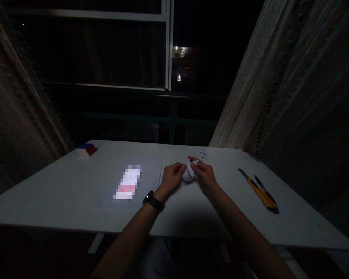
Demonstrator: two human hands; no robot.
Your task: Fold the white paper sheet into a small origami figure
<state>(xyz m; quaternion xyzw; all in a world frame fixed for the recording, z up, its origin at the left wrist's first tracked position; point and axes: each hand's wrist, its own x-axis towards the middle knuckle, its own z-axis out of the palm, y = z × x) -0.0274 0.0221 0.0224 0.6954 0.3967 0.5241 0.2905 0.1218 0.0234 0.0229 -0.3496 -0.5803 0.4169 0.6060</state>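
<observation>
My left hand (172,177) and my right hand (204,175) meet over the middle of a white table (61,193). Both pinch a small folded piece of white paper (188,173) held between them just above the tabletop. The fingers of both hands are curled onto the paper. A dark watch (152,201) sits on my left wrist. The light is dim, so the folds of the paper are hard to make out.
A grey mat (151,166) lies left of my hands with a blurred object on it. A colourful cube (86,149) sits at the far left corner. A yellow utility knife (260,192) and a dark pen (264,189) lie at the right. Small paper scraps (203,155) lie beyond my hands. Curtains flank a dark window.
</observation>
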